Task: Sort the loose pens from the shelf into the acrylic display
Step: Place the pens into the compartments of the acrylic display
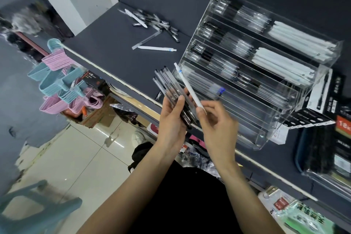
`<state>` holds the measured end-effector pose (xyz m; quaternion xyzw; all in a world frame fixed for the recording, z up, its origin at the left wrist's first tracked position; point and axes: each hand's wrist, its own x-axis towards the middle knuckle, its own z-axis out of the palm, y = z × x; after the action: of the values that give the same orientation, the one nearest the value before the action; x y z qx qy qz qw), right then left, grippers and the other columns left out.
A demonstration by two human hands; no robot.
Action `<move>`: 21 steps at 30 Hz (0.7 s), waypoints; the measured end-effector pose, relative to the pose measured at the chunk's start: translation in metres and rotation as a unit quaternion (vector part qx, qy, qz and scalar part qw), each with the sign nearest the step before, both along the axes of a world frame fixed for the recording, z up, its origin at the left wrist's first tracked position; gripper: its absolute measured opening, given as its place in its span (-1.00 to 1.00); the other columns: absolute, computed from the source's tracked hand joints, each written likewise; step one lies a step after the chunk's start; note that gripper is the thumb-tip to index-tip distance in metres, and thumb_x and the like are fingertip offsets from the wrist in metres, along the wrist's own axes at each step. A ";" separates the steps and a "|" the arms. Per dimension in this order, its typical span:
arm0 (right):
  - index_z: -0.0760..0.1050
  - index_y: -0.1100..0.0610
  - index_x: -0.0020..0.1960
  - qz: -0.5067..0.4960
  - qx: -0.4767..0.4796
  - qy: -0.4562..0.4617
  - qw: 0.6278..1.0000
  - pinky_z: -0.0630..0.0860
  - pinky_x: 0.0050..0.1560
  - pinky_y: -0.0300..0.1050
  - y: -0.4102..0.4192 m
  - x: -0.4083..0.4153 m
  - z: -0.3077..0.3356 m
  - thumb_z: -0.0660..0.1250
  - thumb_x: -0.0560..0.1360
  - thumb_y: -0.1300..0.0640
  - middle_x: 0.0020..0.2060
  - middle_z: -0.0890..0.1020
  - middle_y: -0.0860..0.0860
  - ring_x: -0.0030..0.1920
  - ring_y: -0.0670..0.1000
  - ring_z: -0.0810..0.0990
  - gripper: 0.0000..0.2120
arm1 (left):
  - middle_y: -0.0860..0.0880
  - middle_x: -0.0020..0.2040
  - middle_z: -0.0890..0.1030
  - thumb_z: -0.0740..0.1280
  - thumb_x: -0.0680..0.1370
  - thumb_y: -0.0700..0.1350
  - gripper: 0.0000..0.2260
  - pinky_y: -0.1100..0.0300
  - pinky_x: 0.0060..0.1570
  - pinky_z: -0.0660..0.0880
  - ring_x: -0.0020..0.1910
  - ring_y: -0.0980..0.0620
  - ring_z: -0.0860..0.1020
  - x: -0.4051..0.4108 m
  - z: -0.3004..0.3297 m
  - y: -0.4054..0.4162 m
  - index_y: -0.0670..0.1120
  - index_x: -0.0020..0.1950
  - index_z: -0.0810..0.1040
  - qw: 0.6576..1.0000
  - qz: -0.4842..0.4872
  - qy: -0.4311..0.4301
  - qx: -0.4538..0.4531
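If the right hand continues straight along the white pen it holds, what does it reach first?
Probably the front lower edge of the acrylic display; the right hand aims its white pen there, though depth is unclear.

Pink hangers (54,61) and blue hangers (49,83) hang in bunches at the left, just under the shelf edge. A blue stool (38,209) stands on the shiny floor tiles (79,157) at the bottom left. Black boxes (311,118) sit to the right of the clear case. A green packet (307,220) lies at the bottom right
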<state>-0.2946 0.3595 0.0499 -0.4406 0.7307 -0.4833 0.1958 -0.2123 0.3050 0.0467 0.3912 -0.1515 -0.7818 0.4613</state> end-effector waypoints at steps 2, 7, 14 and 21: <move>0.56 0.12 -0.01 0.000 0.007 -0.002 1.000 0.50 -0.26 -0.42 0.002 0.001 -0.001 0.39 0.49 0.19 -0.23 0.66 -0.13 -0.24 -0.22 0.62 -0.92 | -0.05 -0.02 0.65 0.19 0.62 -0.22 -0.84 0.01 0.07 0.54 -0.03 0.01 0.61 0.000 -0.001 0.002 -0.04 0.08 0.53 1.000 -0.009 0.001 0.004; 0.57 0.10 -0.04 0.010 0.030 -0.021 0.999 0.55 -0.23 -0.33 0.006 0.000 -0.003 0.41 0.47 0.22 -0.22 0.67 -0.11 -0.24 -0.20 0.63 -0.91 | -0.06 0.19 0.62 0.16 0.63 -0.25 -0.76 -0.06 0.17 0.52 0.13 0.01 0.61 0.000 -0.002 0.003 -0.10 0.28 0.43 1.000 -0.018 0.020 -0.003; 0.55 0.01 -0.07 0.067 0.120 -0.082 0.987 0.55 -0.22 -0.34 0.020 -0.018 0.005 0.46 0.42 0.09 -0.24 0.64 -0.17 -0.23 -0.21 0.62 -0.87 | -0.05 0.06 0.66 0.20 0.61 -0.25 -0.74 0.17 -0.10 0.61 -0.05 0.05 0.64 0.011 -0.009 -0.005 -0.17 0.29 0.49 0.985 -0.173 -0.014 -0.021; 0.48 0.03 0.14 0.047 0.138 -0.168 0.975 0.50 -0.42 -0.25 0.013 -0.087 0.025 0.35 0.49 0.06 -0.13 0.60 -0.03 -0.35 -0.09 0.57 -0.76 | -0.02 0.12 0.66 0.24 0.58 -0.26 -0.74 0.19 0.01 0.58 0.06 -0.01 0.64 0.016 -0.001 -0.023 -0.08 0.25 0.51 0.840 -0.524 -0.101 -0.100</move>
<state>-0.3817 0.3724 0.0750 -0.3560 0.7256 -0.4350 0.3969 -0.1964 0.2817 0.0454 0.2819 -0.4569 -0.8436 0.0015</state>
